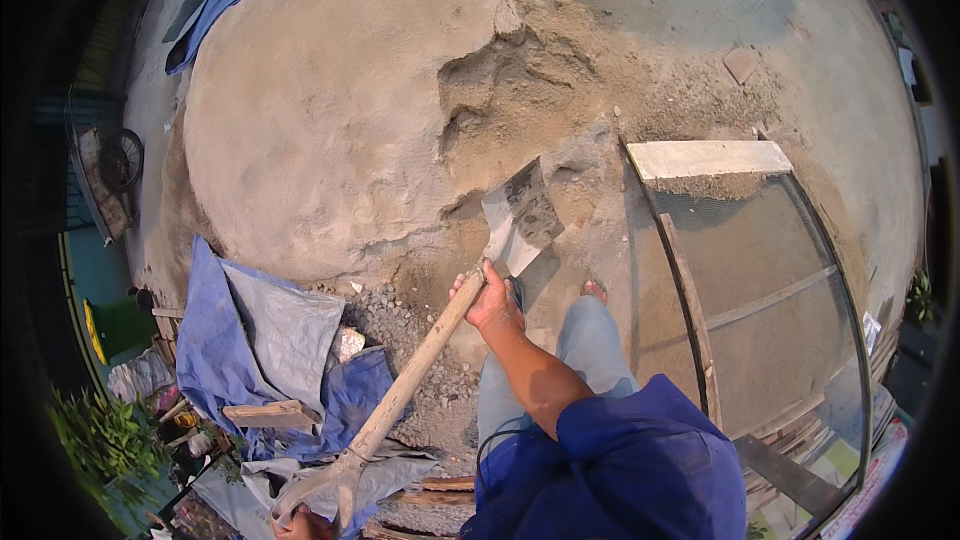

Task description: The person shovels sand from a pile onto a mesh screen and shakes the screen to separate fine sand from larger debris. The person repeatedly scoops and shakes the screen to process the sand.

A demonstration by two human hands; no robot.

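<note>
A shovel (410,377) runs slantwise from the lower left toward the middle. My right hand (490,302) is closed round its wooden shaft, close to where the metal blade begins. At the lower edge my left hand (303,526), partly cut off, grips the forked wooden handle end. The blade (527,214) points away from me, light metal with dark stains, and no heap of sand shows on it. Beyond it is the dug, crumbly edge of a large sand pile (320,110), whose left part has a smooth pale surface.
A framed mesh screen (760,280) leans at the right, with a pale board (710,159) across its top. Blue-grey tarpaulin (260,340) lies left of the shaft beside gravel (385,325). A wheeled cart (105,165) stands far left. My feet are just below the blade.
</note>
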